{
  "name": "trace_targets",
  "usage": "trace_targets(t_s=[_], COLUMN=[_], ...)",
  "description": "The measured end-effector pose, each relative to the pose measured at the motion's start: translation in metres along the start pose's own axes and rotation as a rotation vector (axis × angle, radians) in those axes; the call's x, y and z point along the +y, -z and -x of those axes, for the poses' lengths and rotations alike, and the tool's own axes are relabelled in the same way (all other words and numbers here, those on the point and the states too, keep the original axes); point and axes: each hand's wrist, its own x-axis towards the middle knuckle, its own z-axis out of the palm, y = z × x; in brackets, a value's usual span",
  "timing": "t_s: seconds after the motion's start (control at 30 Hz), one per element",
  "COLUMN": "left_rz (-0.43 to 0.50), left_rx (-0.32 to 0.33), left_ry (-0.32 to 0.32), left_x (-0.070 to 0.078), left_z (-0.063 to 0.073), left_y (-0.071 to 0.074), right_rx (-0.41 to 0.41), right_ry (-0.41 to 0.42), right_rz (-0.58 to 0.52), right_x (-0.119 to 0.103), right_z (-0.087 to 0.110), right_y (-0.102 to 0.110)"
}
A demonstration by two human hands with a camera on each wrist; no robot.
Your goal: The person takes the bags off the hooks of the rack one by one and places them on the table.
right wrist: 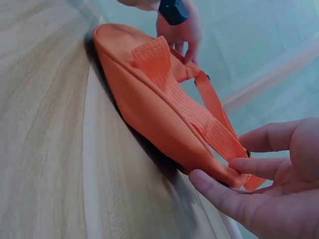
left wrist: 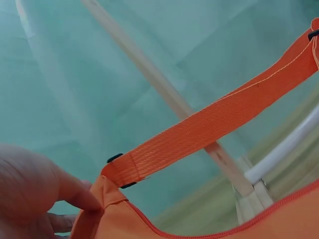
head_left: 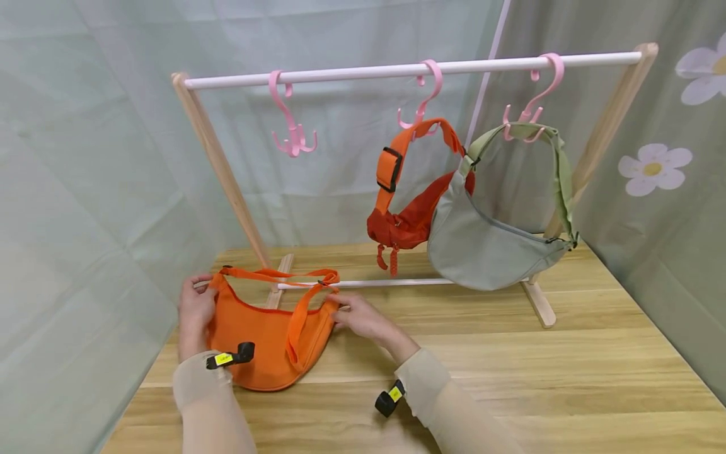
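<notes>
An orange crescent-shaped shoulder bag [head_left: 258,343] stands at the left of the wooden table, its red-edged top facing up. At its left top corner, my left hand [head_left: 196,309] pinches the fabric between thumb and fingers, just below a black strap buckle [left wrist: 115,157]. The right hand [head_left: 365,318] holds the opposite corner, with the thumb on the near side and fingers by the strap end in the right wrist view. The orange webbing strap [left wrist: 199,127] arches over the opening, and a loop of it hangs down the bag's front.
Behind stands a rack with a white rail [head_left: 357,74] and wooden legs. A bare pink hook [head_left: 293,135] hangs at its left. Other pink hooks carry a red-orange waist bag [head_left: 405,221] and a grey-green shoulder bag [head_left: 488,246].
</notes>
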Motion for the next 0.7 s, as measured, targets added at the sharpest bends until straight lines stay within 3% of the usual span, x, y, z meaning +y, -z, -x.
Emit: trace_targets(t_s=[0.4,0.6,0.7], left_rz=[-0.209,-0.206,-0.201], left_rx=[-0.097,-0.103,-0.106], left_ry=[-0.015,-0.005,0.001], left_x=[-0.016,-0.018,-0.018], left_z=[-0.004,-0.004,-0.004], left_y=[0.002,0.001,0.001], right_rx=[0.032,0.027,0.026], right_ry=[-0.02,-0.02,-0.013], right_rz=[0.018,0.003,0.05], right_x=[0.005,0.007,0.004], right_z=[-0.002,-0.003,-0.002], right_y=[0.002,0.002,0.002])
